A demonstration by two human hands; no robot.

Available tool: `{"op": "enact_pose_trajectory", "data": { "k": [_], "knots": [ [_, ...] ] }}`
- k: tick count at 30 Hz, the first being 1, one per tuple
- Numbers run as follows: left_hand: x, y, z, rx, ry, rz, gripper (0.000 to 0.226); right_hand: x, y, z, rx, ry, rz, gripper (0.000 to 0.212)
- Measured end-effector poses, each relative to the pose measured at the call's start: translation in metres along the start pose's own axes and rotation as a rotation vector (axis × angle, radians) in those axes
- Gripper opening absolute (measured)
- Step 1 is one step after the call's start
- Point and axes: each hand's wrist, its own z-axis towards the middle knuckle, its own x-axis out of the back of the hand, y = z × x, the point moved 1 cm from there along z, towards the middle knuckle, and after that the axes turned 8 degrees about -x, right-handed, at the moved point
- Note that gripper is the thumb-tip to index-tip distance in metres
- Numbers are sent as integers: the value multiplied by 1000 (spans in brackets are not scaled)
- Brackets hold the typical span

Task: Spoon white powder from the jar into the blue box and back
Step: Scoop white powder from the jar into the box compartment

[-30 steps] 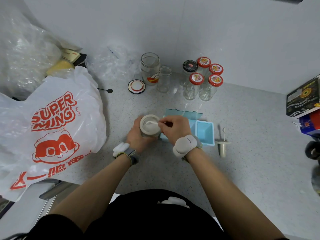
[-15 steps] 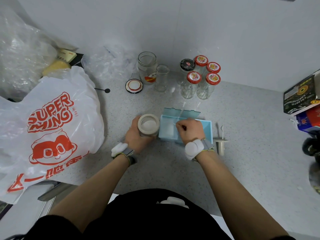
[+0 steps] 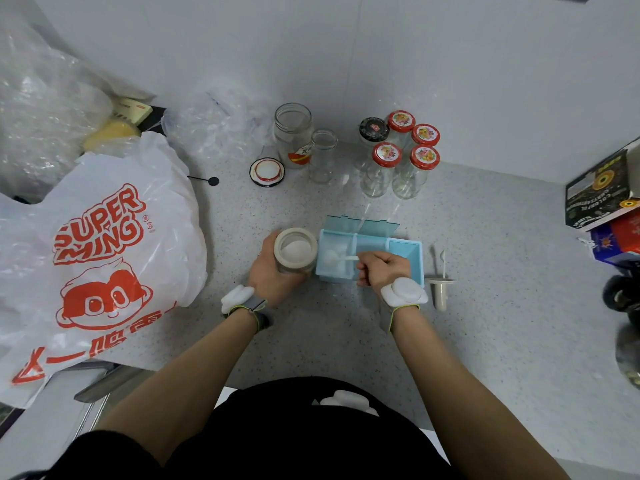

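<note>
Speckled grey counter (pale wall behind), left hand gripping jar, right hand pinching spoon.

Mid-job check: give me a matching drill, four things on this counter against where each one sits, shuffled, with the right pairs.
Things:
1. jar
2. spoon
3. loose lid
4. black-capped jar

Places:
A. flat on the counter by the open empty jars
B. in the left hand
C. at the back with the red-capped jars
D. bowl in the blue box, held by the right hand

Pairs: 1-B, 2-D, 3-A, 4-C
</note>
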Motion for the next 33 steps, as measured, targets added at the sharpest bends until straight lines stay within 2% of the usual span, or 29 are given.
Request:
{"op": "enact_pose_trajectory", "data": {
  "k": [3, 8, 19, 25, 28, 33],
  "knots": [
    [0, -1, 0, 0, 2, 2, 85, -2, -1, -1, -17, -11, 50, 10],
    [0, -2, 0, 12, 3, 2, 86, -4, 2, 2, 15, -10, 34, 24],
    [0, -1, 0, 17, -2, -13, 88, 0, -17, -9, 41, -34, 46, 20],
    [0, -3, 0, 12, 2, -7, 83, -18, -41, -27, 133, -86, 29, 14],
    [0, -3, 1, 7, 2, 3, 79, -31, -42, -32, 212, -143, -112, 15],
    [1, 1, -2, 17, -3, 13, 84, -40, -26, -32, 414, -160, -562, 11]
  ]
}}
